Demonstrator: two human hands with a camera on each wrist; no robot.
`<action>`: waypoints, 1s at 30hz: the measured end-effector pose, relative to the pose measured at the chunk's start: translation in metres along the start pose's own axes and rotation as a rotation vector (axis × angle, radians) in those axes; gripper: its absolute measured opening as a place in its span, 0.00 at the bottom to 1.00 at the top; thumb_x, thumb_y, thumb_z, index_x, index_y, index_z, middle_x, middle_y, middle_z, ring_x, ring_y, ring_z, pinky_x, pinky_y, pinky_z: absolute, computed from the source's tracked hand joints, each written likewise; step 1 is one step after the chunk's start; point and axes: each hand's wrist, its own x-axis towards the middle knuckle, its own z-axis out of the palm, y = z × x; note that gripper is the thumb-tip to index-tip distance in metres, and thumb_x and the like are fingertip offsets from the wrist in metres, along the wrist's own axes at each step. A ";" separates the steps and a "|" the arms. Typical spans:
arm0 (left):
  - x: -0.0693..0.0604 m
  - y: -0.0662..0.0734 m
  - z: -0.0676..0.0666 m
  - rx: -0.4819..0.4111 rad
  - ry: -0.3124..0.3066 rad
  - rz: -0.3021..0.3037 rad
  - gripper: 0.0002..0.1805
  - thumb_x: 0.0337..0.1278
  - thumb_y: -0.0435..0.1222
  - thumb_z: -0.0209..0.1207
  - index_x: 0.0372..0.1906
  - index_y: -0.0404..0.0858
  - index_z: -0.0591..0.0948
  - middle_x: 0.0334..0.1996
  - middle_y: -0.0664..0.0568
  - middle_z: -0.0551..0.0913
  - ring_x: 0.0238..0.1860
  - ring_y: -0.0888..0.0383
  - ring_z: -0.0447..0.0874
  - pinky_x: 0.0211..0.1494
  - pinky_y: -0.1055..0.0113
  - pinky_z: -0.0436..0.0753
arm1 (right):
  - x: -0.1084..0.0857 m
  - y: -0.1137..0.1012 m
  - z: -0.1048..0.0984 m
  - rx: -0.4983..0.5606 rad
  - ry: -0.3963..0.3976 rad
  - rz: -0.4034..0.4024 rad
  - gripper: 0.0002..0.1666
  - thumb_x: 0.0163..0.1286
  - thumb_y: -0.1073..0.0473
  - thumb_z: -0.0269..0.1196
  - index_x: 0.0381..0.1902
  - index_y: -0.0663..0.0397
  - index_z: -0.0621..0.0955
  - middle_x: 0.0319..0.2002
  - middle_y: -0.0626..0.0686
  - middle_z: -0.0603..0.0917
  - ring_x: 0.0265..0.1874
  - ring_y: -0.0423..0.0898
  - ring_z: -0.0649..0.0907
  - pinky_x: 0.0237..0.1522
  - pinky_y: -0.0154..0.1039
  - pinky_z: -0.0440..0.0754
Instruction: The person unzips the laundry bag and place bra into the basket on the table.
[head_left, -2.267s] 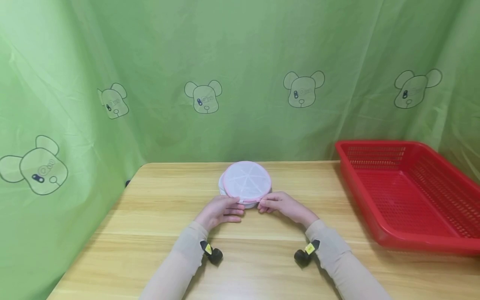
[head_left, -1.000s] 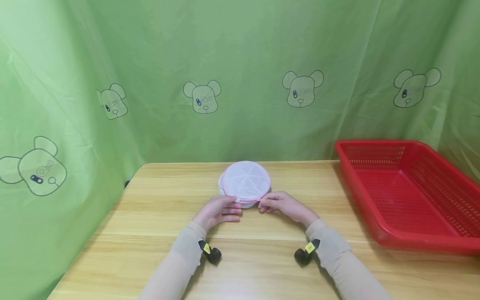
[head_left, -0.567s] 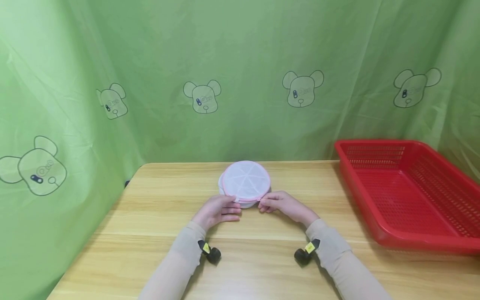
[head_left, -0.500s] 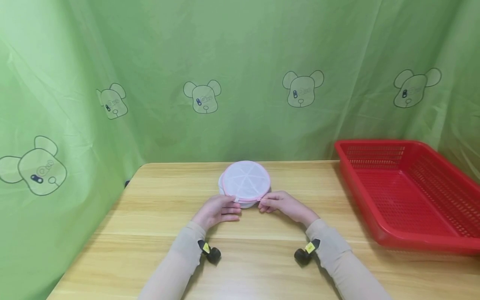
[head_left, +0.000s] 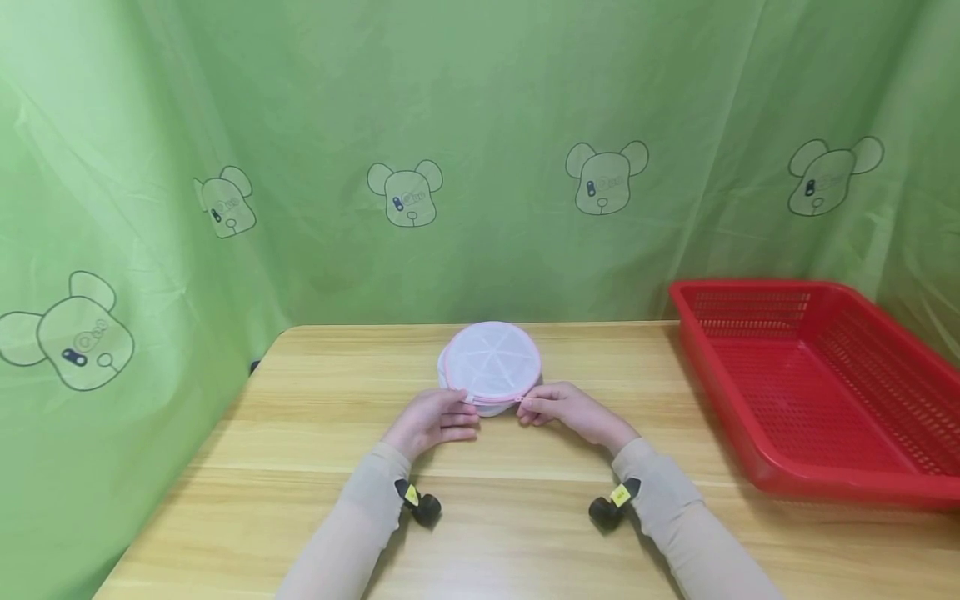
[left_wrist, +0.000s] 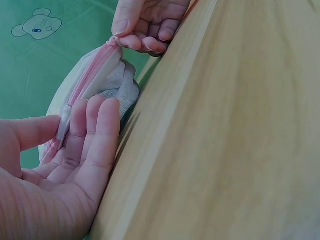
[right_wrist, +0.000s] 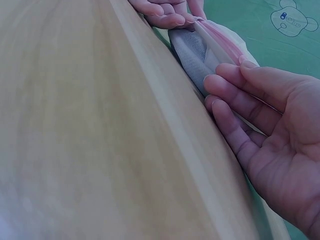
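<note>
A round white mesh laundry bag (head_left: 492, 360) with pink edging lies on the table near its back edge. Its pink zipper (left_wrist: 90, 75) runs along the side facing the person. My left hand (head_left: 431, 421) holds the bag's front left rim, thumb on top and fingers beneath. At the front right, my right hand (head_left: 570, 410) pinches the zipper's pull end between thumb and index finger, as the right wrist view shows. Greyish fabric (right_wrist: 192, 52) shows below the zipper. What lies inside the bag is hidden.
A large red plastic basket (head_left: 731, 417) with perforated walls stands on the right of the wooden table (head_left: 495, 517). Green curtain (head_left: 480, 250) printed with bear heads hangs behind and to the left. Each wrist wears a small black camera (head_left: 426, 510).
My left hand has slid slightly left along the bag's rim. My right hand keeps its pinch with hardly any movement, and the bag stays in nearly the same place.
</note>
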 end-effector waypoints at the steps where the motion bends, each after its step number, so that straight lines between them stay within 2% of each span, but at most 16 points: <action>1: 0.000 0.000 0.000 -0.005 0.004 0.000 0.09 0.68 0.38 0.53 0.44 0.35 0.76 0.34 0.48 0.85 0.38 0.53 0.87 0.53 0.53 0.88 | 0.000 0.000 0.000 0.001 0.001 0.001 0.20 0.74 0.54 0.56 0.47 0.69 0.80 0.41 0.56 0.87 0.41 0.42 0.85 0.49 0.34 0.86; 7: 0.000 0.000 0.001 -0.014 0.030 -0.006 0.08 0.67 0.38 0.54 0.42 0.35 0.76 0.32 0.48 0.85 0.37 0.53 0.87 0.53 0.52 0.88 | 0.000 0.000 0.000 0.005 0.001 0.003 0.19 0.74 0.55 0.56 0.47 0.69 0.80 0.41 0.55 0.87 0.41 0.42 0.85 0.49 0.34 0.86; 22: -0.001 0.000 0.001 -0.019 0.032 0.008 0.09 0.67 0.37 0.54 0.42 0.34 0.77 0.31 0.49 0.85 0.37 0.53 0.87 0.53 0.52 0.88 | 0.001 0.001 0.000 0.006 -0.005 0.004 0.19 0.74 0.55 0.55 0.48 0.69 0.80 0.42 0.56 0.86 0.42 0.42 0.84 0.50 0.34 0.85; 30: -0.002 0.001 0.002 -0.050 0.067 0.019 0.09 0.67 0.36 0.54 0.41 0.34 0.77 0.29 0.49 0.85 0.33 0.54 0.87 0.51 0.53 0.88 | 0.000 -0.002 0.000 0.006 0.001 0.013 0.19 0.74 0.56 0.55 0.47 0.69 0.80 0.41 0.55 0.86 0.42 0.41 0.84 0.49 0.33 0.85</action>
